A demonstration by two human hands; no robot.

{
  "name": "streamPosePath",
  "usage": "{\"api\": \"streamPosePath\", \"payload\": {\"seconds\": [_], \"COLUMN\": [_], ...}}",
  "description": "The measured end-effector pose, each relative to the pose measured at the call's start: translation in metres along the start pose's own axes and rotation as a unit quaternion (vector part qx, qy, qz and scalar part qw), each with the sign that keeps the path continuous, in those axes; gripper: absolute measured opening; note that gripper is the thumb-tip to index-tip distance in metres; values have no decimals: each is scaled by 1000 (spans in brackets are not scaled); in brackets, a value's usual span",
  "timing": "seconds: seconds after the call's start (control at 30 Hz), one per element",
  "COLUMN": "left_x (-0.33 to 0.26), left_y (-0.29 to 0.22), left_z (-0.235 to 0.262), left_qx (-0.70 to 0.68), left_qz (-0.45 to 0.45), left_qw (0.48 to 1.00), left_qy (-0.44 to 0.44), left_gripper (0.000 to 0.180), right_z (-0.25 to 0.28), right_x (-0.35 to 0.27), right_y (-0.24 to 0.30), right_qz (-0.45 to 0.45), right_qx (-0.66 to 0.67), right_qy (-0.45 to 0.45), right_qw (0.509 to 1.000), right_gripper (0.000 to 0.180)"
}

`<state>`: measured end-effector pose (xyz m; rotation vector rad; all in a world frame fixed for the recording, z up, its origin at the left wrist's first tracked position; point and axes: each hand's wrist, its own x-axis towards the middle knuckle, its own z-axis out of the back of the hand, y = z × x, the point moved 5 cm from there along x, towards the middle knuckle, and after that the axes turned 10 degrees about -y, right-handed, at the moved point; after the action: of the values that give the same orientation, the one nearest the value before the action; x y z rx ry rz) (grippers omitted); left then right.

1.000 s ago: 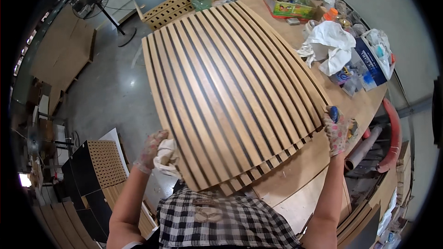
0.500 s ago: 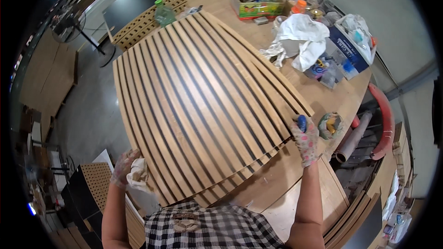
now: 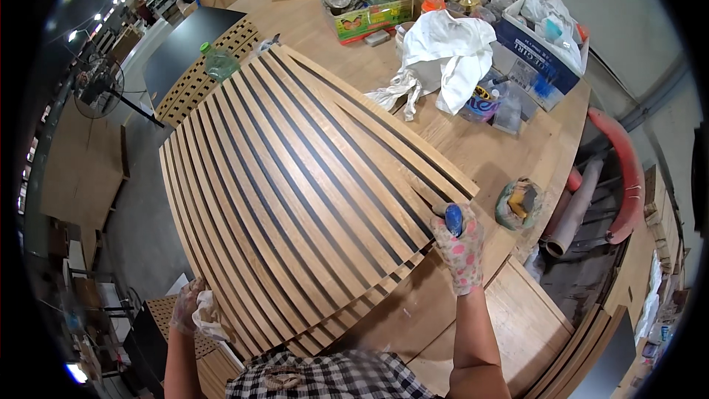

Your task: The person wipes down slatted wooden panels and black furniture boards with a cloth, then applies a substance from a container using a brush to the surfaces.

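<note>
A slatted wooden panel (image 3: 295, 170), pale strips with dark grooves between them, lies across the table in front of me. Another slatted piece (image 3: 347, 323) shows from under its near edge. My right hand (image 3: 459, 255), in a pink-dotted glove, is closed around a blue-handled tool (image 3: 453, 219) at the panel's near right corner; the tool's working end is hidden. At the near left edge, my gloved left hand (image 3: 188, 309) is closed on a crumpled white cloth (image 3: 210, 316), next to the panel's side.
Right of the panel stands an open can (image 3: 519, 203) with yellowish contents. Farther back are a white rag (image 3: 450, 52), a blue box (image 3: 543, 52) and a colourful carton (image 3: 373, 18) with containers. A green bottle (image 3: 219, 63) stands at the far left edge. A fan (image 3: 100, 87) stands beyond.
The whole view has shifted and turned slightly. My right hand with the blue-handled tool sits farther left and nearer me, farther from the can. The left hand still has the cloth.
</note>
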<state>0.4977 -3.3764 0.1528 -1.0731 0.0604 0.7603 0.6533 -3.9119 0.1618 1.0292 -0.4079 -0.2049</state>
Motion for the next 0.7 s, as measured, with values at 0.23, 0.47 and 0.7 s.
{"api": "streamPosePath", "payload": {"seconds": [0.23,0.47,0.7], "left_x": [22,61,26], "left_y": [36,132,52], "left_z": [20,97,47], "left_qx": [25,209,308], "left_qz": [-68,-130,-97], "left_qw": [995,967,941], "left_qy": [72,65,100], "left_gripper": [35,40,50], "right_z": [3,49,40], "right_x": [-4,34,48], "right_y": [-21,14,56], "right_qz": [-18,-241,-158], "right_qx": [1,351,551], "right_qy": [-37,-86,-28], "right_qw": [999,901,819], "right_gripper": [15,31,35]}}
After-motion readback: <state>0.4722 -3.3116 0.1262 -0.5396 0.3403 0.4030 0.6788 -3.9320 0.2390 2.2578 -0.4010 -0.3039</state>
